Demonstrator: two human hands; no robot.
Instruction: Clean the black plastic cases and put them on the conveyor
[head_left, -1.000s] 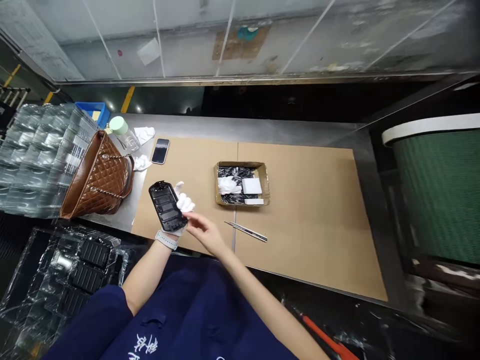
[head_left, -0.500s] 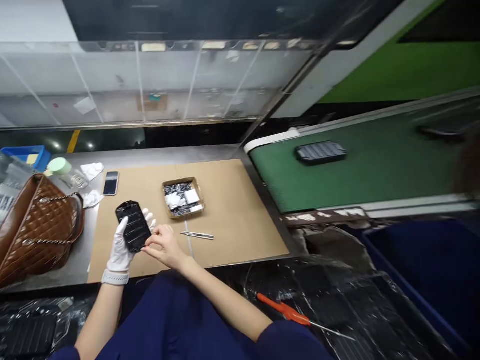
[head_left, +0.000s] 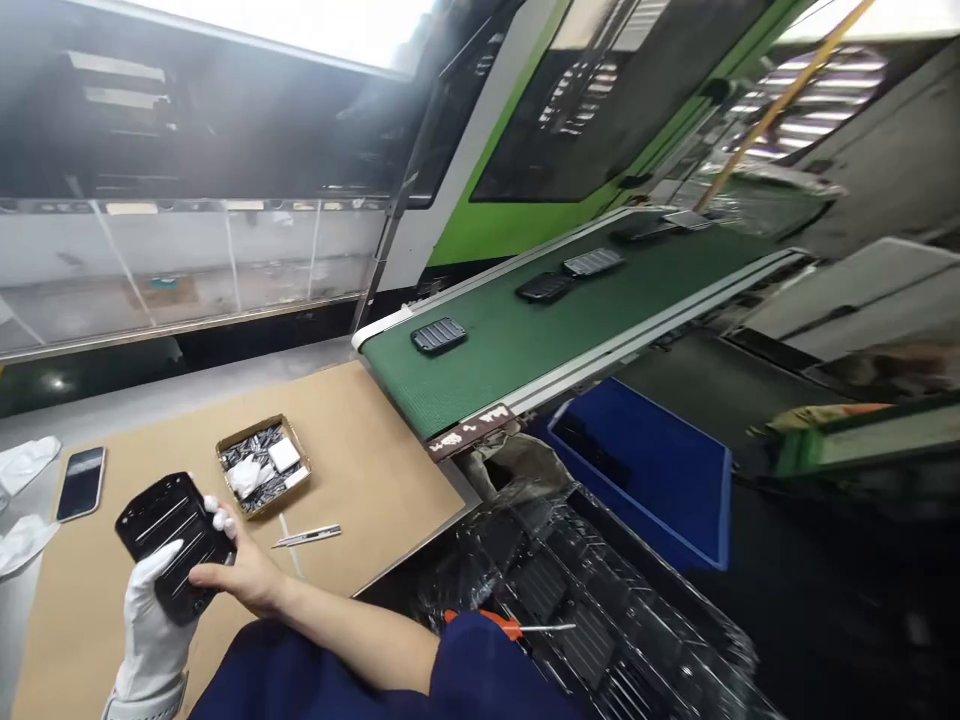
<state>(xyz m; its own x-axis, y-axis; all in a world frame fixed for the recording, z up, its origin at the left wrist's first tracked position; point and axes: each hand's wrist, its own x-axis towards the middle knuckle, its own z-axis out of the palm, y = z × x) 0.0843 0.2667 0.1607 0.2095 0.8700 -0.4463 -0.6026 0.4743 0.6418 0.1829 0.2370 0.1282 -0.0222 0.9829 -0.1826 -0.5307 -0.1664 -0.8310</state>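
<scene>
A black ribbed plastic case part (head_left: 161, 515) is held tilted above the brown board at the lower left. My left hand (head_left: 154, 625), in a white glove, grips it from below with the thumb on its face. My bare right hand (head_left: 255, 572) holds its right edge, thumb over the face and the other fingers partly hidden behind. To the right of the part sits a small cardboard box (head_left: 301, 478) with many small dark pieces and white items in it. A slim metallic cutter-like tool (head_left: 309, 536) lies on the board near my right wrist.
A green conveyor belt (head_left: 480, 370) carries several black parts, the nearest part (head_left: 439, 335) near its end. An orange-handled tool (head_left: 487, 622) rests on plastic-wrapped trays (head_left: 540, 580). A blue bin (head_left: 720, 500) stands below the belt. A phone (head_left: 82, 484) lies at left.
My view has swung right, showing more of the conveyor. My right hand has gone from fingertips at the part's lower corner to thumb over its face. Both hands still hold the part.
</scene>
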